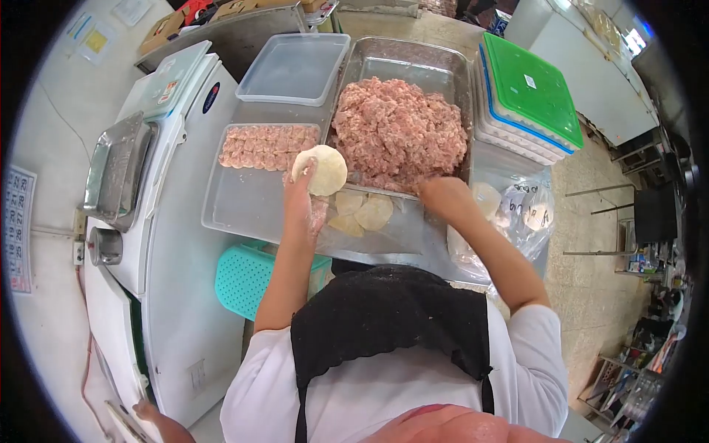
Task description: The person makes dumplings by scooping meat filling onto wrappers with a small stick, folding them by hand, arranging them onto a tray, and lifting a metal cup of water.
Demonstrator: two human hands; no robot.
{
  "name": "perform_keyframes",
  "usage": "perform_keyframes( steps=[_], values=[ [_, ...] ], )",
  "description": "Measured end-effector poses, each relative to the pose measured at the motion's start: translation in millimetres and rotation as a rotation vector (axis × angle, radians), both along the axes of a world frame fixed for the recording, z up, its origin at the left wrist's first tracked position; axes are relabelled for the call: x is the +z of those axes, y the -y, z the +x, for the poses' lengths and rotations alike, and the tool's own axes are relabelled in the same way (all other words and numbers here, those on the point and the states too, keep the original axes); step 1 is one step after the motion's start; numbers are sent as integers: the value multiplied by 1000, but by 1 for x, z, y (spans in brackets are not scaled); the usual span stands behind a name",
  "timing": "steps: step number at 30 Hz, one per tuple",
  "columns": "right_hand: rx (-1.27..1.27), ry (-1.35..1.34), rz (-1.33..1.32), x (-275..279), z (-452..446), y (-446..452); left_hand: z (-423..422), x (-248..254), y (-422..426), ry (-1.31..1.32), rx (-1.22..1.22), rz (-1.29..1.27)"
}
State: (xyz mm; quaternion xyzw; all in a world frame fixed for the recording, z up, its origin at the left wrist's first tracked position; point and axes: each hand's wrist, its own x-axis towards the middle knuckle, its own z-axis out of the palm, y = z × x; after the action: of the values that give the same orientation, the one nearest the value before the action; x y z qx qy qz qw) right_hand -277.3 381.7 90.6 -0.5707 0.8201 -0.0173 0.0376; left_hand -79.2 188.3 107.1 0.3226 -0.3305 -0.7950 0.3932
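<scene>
A round, pale dough wrapper (329, 170) lies in my left hand (303, 193), held up near the corner of the metal tray (464, 74). Ground meat (402, 129) is heaped in that tray. My right hand (445, 196) is at the tray's front right edge beside the meat; its fingers are curled and what they hold, if anything, is hidden. Several loose wrappers (373, 213) lie on the table between my hands. Left of the tray, rows of meat-filled pieces (267, 146) fill the back of a clear plastic tray (221, 214).
An empty clear container (294, 68) stands behind the filled rows. Stacked trays with a green lid (530, 85) are at the back right. Plastic bags with wrappers (517, 214) lie to the right. A turquoise basket (244, 279) is below left. Another person's hand (146, 409) touches the white freezer (185, 258).
</scene>
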Motion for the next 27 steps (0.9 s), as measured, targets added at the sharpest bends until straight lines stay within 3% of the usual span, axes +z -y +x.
perform_keyframes(
  steps=[4, 7, 10, 16, 18, 21, 24, 25, 27],
  values=[
    [-27, 222, -173, 4, -3, -8, 12, -1, 22, -129, -26, 83],
    [-4, 231, -177, 11, -8, 5, 18, 3, 34, -213, -35, 107],
    [25, -71, -60, 9, 4, 25, 19, 3, 43, -111, -15, 32],
    [-5, 56, -55, 25, 33, 52, 35, 14, 57, -166, 23, 78],
    [-40, -20, -4, 26, 37, 68, 43, 0, 68, -235, 2, 83],
    [-38, -122, 168, 22, 67, 90, 47, -11, 76, -121, 23, 6],
    [-49, 36, -64, 24, 76, 74, 49, -19, 83, -120, 13, 1],
    [-173, 214, -36, 34, 71, 70, 46, -23, 86, -129, -19, 23],
    [-293, 454, -249, 31, 62, 53, 36, -27, 85, -148, -82, 67]
  ],
)
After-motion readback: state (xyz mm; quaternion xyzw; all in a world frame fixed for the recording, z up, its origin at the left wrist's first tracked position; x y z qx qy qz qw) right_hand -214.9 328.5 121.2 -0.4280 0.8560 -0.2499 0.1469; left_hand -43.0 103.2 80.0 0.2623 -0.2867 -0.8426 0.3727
